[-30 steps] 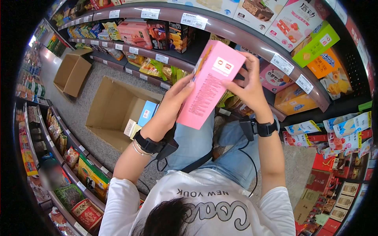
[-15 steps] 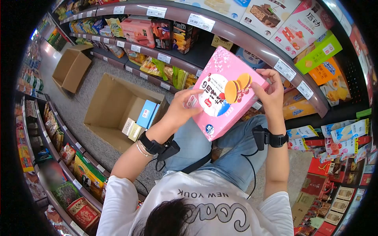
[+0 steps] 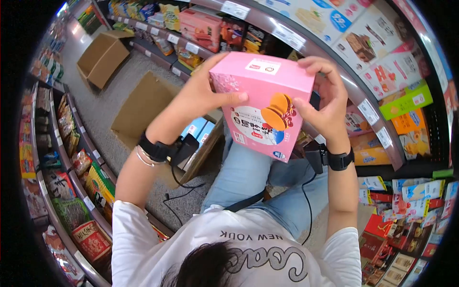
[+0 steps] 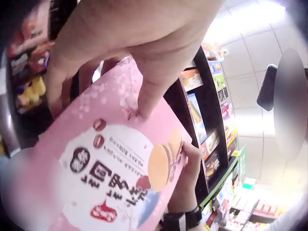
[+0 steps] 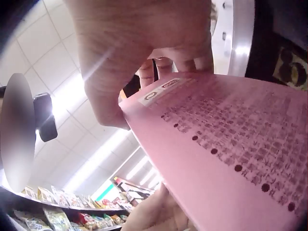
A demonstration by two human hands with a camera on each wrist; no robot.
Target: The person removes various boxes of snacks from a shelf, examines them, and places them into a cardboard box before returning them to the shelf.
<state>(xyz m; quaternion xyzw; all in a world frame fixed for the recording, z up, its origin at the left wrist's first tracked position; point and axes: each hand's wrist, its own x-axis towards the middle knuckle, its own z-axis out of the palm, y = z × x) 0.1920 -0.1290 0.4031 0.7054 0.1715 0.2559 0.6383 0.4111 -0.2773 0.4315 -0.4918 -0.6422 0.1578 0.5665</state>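
Both hands hold a pink carton (image 3: 260, 91) of snacks over the person's lap, printed with round brown cakes and a white circle. The left hand (image 3: 198, 95) grips its left side, thumb on the printed front and other fingers behind. At the opposite side, the right hand (image 3: 330, 98) has its thumb at the front edge and its fingers near the upper corner. In the left wrist view, the left thumb presses the carton's front (image 4: 115, 159). A text-covered side panel (image 5: 216, 139) shows in the right wrist view.
An open cardboard box (image 3: 143, 107) stands on the floor left of the knees, with a blue carton (image 3: 196, 129) inside. Farther off is another cardboard box (image 3: 103, 60). Stocked shelves (image 3: 366, 115) curve around the front and right. A cable (image 3: 308, 205) hangs by the right wrist.
The pink carton has turned from its text-covered side to its printed front, then tipped so its labelled end shows. The left hand has shifted to the carton's upper left corner. The head view has swung.
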